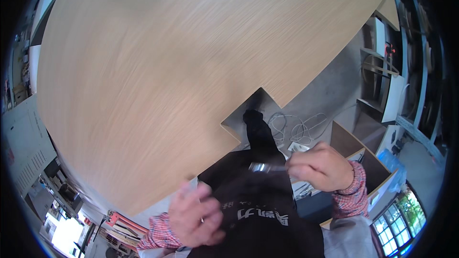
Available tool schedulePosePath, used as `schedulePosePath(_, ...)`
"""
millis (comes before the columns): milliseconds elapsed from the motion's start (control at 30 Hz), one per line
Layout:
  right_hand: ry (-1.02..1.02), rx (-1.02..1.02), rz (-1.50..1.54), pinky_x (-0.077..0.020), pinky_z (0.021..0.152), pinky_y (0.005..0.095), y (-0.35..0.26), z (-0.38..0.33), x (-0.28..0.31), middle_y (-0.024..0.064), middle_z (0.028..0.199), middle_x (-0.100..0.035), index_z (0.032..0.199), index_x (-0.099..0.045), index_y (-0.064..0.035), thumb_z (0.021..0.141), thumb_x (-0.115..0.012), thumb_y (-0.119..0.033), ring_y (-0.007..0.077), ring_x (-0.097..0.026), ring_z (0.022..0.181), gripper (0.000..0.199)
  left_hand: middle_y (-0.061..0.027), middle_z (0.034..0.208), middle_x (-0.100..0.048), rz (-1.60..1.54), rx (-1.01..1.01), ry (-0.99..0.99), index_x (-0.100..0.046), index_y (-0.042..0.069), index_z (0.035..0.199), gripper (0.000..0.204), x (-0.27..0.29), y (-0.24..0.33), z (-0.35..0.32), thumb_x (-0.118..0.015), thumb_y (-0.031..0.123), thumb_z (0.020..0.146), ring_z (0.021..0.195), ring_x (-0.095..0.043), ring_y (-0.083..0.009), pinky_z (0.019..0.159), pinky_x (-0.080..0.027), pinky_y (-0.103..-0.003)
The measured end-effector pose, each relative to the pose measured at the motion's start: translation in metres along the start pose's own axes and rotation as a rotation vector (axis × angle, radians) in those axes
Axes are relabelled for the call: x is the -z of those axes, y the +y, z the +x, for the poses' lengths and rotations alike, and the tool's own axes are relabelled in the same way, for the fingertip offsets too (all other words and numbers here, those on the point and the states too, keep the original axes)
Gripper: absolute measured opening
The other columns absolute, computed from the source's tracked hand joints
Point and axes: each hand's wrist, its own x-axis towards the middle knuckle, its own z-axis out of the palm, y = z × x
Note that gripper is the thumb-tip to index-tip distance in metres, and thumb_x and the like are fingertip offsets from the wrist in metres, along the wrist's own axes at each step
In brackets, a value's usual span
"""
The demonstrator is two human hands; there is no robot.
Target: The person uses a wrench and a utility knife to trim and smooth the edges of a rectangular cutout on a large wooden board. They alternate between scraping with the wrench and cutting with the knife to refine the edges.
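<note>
A large wood-grain panel (pixel 158 76) with a square notch in its near edge spreads across most of the view. My right hand (pixel 320 166) is closed round a small tool (pixel 260 167), whose shiny metal end points left over my dark apron. Motion blurs the tool, so its exact kind cannot be made out. Left of the apron, below the panel's near edge, my left hand (pixel 196 215) is raised with its fingers loosely apart. Those fingers are smeared by movement, and nothing shows clearly in them. Both hands are off the panel.
A pale cable (pixel 306 129) lies coiled on the grey floor beyond my right hand. An open wooden box or drawer unit (pixel 356 155) stands close on the right, with shelving (pixel 397 81) behind it. A light-coloured machine cabinet (pixel 26 143) is at the far left.
</note>
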Motion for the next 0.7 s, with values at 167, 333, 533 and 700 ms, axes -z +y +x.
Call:
schedulePosePath(167, 0.38, -0.2, 0.169, -0.0454, 0.053, 0.0337, 0.024, -0.011, -0.024, 0.007, 0.057, -0.055, 0.081, -0.06, -0.0019, 0.1, -0.054, -0.018, 0.0234, -0.058, 0.051, 0.026, -0.0313, 0.152, -0.036, 0.649, 0.264, -0.213, -0.046, -0.005, 0.143, 0.08, -0.011, -0.042, 0.098, -0.069, 0.046, 0.086, 0.143, -0.031, -0.055, 0.114, -0.022, -0.069)
schedulePosePath(333, 0.445, -0.207, 0.249, -0.0429, 0.052, 0.0297, 0.042, -0.025, -0.019, 0.0039, 0.059, -0.055, 0.086, -0.064, 0.0008, 0.102, -0.051, -0.017, 0.0121, -0.055, 0.052, 0.027, -0.0284, 0.156, -0.033, 0.74, 0.31, -0.23, -0.044, -0.007, 0.145, 0.085, -0.05, -0.04, 0.127, -0.07, 0.044, 0.082, 0.145, -0.028, -0.0543, 0.118, -0.017, -0.065)
schedulePosePath(533, 0.531, -0.291, 0.414, -0.0345, 0.047, 0.0229, 0.063, -0.038, 0.0, -0.0005, 0.062, -0.055, 0.088, -0.061, 0.0, 0.107, -0.047, -0.027, 0.0049, -0.046, 0.051, 0.036, -0.0141, 0.125, -0.061, 0.07, -0.318, -0.381, -0.064, 0.002, 0.119, 0.035, -0.109, 0.014, 0.091, -0.06, 0.019, 0.088, 0.13, -0.054, -0.0342, 0.106, -0.046, -0.051)
schedulePosePath(700, 0.625, -0.297, 0.439, -0.0308, 0.046, 0.0213, 0.081, -0.049, 0.011, -0.002, 0.061, -0.052, 0.09, -0.06, -0.0005, 0.109, -0.043, -0.03, 0.0034, -0.042, 0.05, 0.038, -0.022, 0.145, -0.049, 0.46, 0.259, 0.066, -0.061, -0.001, 0.126, 0.062, -0.074, -0.025, 0.129, -0.073, 0.037, 0.078, 0.14, -0.043, -0.0439, 0.115, -0.026, -0.066)
